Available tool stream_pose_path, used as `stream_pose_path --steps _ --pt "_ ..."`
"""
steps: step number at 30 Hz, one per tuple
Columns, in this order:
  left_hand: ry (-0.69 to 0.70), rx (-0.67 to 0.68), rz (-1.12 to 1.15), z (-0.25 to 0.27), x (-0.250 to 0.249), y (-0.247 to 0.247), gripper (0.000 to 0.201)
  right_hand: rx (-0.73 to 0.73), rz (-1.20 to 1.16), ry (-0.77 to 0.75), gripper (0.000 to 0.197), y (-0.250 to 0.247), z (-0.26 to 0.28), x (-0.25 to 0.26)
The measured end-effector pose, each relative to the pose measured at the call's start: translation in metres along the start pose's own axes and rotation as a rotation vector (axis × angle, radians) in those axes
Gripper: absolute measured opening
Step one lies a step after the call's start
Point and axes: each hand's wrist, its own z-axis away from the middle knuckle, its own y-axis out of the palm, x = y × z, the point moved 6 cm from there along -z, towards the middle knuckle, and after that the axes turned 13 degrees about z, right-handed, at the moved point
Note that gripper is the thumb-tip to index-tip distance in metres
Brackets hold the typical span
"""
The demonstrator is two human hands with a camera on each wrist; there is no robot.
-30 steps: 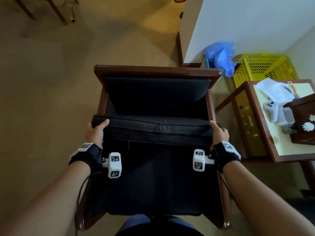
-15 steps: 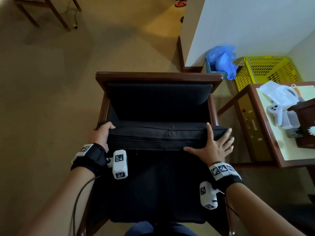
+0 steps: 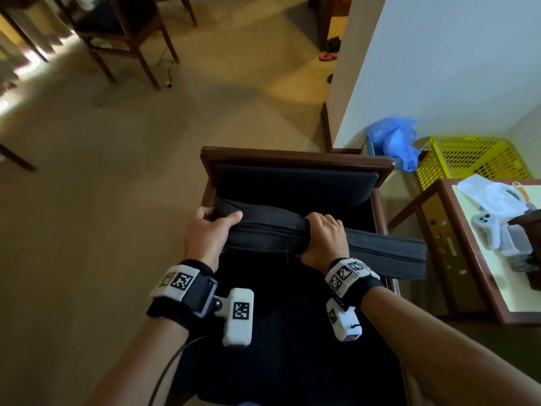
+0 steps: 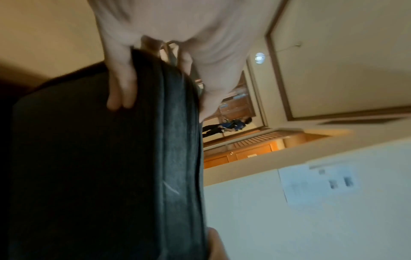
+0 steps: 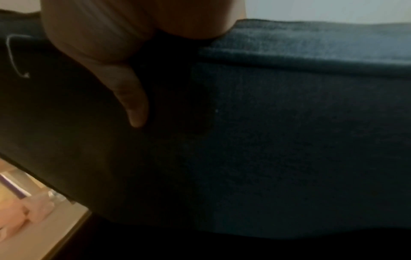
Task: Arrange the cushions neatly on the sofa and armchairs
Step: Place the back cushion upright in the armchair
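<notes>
A tan carpeted floor [image 3: 117,200] surrounds a dark wooden armchair [image 3: 295,158] that stands beside a white wall, with a yellow basket [image 3: 474,159] and a blue plastic bag [image 3: 393,142] behind its right corner and a side table [image 3: 468,259] to its right. A black seat cushion [image 3: 380,253] is raised on edge above the armchair seat, its right end projecting over the right armrest. The left hand [image 3: 205,238] grips the cushion's left end, thumb on the near face and fingers [image 4: 120,88] wrapped over the far face. The right hand [image 3: 322,238] grips the cushion's upper edge near its middle, fingers curled over the top. A black back cushion [image 3: 292,186] stands against the chair back.
</notes>
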Motion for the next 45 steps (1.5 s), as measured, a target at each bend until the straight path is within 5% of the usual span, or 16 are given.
stream_pose_path --steps 5,8,13,19,22,27,31,35,38,41,43,45 --pt "0.31 0.25 -0.149 0.022 -0.047 -0.024 0.03 0.004 -0.071 0.081 0.063 -0.046 0.005 -0.007" --pt "0.468 0.403 -0.221 0.022 -0.049 -0.045 0.065 -0.055 -0.158 0.135 0.065 -0.084 0.026 -0.016" --pt "0.468 0.67 -0.535 0.015 -0.04 -0.037 0.107 -0.14 -0.375 0.141 0.071 -0.121 0.066 -0.025" --pt "0.749 0.536 -0.513 0.069 -0.091 -0.022 0.079 -0.241 -0.603 0.155 0.078 -0.126 0.091 -0.051" --pt "0.891 0.499 -0.606 0.109 -0.118 -0.004 0.084 -0.266 -0.754 0.181 0.079 -0.115 0.104 -0.067" --pt "1.148 0.503 -0.908 0.144 -0.113 0.037 0.086 -0.081 -0.771 0.407 0.092 -0.04 0.122 -0.078" --pt "1.083 0.57 -1.147 0.115 -0.027 0.061 0.07 0.072 -0.811 0.499 0.094 0.031 0.142 -0.085" --pt "0.987 0.49 -1.215 0.076 0.007 0.05 0.079 0.148 -0.89 0.515 0.084 0.035 0.156 -0.076" --pt "0.954 0.466 -1.207 0.062 -0.003 0.041 0.091 0.028 -0.668 0.445 0.093 -0.005 0.154 -0.063" --pt "0.965 0.459 -1.243 0.07 0.004 0.047 0.093 -0.24 -0.343 0.143 0.101 -0.074 0.134 -0.02" --pt "0.968 0.424 -1.248 0.08 0.012 0.051 0.094 -0.177 -0.134 -0.023 0.107 -0.093 0.11 0.014" --pt "0.984 0.385 -1.24 0.088 0.017 0.048 0.095 0.048 0.001 -0.091 0.113 -0.081 0.084 0.042"
